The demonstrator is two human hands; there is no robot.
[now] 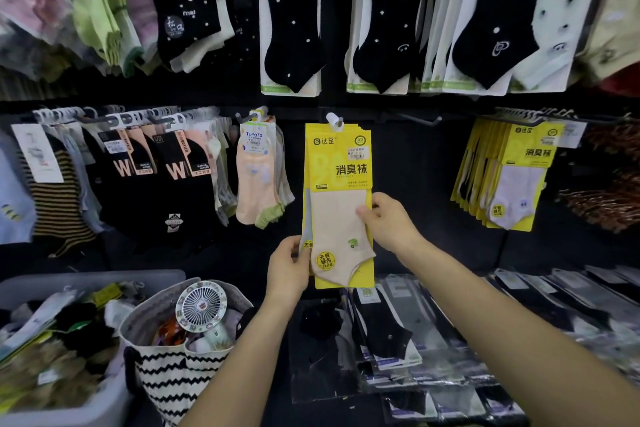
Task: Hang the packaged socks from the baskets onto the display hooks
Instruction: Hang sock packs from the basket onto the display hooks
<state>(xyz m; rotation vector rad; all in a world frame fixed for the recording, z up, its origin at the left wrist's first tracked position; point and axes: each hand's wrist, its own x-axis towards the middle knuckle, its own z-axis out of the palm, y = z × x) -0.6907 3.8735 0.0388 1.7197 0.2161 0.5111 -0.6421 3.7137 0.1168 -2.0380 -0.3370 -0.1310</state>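
Yellow sock packets (338,184), several deep, hang from a display hook (335,121) at the middle of the dark wall, their white hanger tabs threaded over its tip. The front packet shows a beige ankle sock behind clear film. The left hand (289,269) grips the stack's lower left edge, its fingers (302,250) curled round the edge and pinching the packets; this appears to steady the stack so that it hangs square. The right hand (389,222) holds the right edge higher up, thumb on the front face and fingers (380,199) wrapped behind, likewise pinching the packets, probably to align them or press them back along the hook. The packets thus seem already hung, with only straightening left.

Stock awaiting hanging lies lower left: a grey plastic basket (104,279) of mixed socks and a zigzag-patterned fabric basket (173,371), on which a small handheld fan (201,308) rests. A second group of yellow packets (509,173) hangs to the right, well apart, and peach ankle socks (258,180) hang just to the left.
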